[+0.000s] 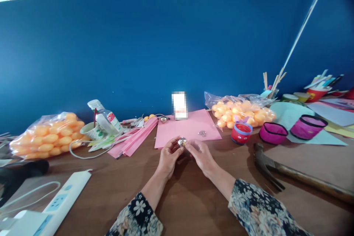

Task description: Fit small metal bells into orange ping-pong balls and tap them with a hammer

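Both hands meet over the brown table, just in front of a pink paper sheet. Between thumb and fingers, my left hand pinches a small shiny metal ball, which looks like a bell. My right hand has its thumb and fingertips closed at the ball's right side; its other fingers are partly hidden and slightly blurred. On the pink sheet lies a little clear or silvery cluster, too small to name. Another shiny ball rests by the sheet's far left corner.
Left stand a bag of orange balls, a paper cup, a bottle, pink strips and a power strip. Right are another ball bag, a red cup, purple fabric rings and a hammer. A blue partition rises behind.
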The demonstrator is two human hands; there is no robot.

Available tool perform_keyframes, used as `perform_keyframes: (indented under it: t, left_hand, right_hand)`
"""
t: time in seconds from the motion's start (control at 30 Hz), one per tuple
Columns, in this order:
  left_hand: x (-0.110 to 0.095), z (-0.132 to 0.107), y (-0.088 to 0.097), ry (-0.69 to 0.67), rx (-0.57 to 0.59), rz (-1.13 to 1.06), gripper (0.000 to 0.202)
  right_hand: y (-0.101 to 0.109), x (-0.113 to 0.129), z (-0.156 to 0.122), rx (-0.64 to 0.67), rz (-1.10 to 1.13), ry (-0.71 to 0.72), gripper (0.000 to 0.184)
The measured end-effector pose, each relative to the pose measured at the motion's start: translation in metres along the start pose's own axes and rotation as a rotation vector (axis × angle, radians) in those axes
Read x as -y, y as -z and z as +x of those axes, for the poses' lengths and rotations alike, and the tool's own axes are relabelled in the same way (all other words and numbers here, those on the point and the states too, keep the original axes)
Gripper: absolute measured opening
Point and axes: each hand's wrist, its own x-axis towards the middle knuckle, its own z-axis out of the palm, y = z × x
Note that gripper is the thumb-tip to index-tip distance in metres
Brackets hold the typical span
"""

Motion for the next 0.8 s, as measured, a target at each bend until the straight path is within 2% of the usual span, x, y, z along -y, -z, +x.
perform_keyframes:
  t: [0.8]
  left_hand:
    - [-0.0001,-0.0002,-0.0011,-0.02,-0.007,0.01,0.047]
  right_hand:
    - [0.0006,-0.0023,0.0011,0.004,-0.024,-0.01,0.025]
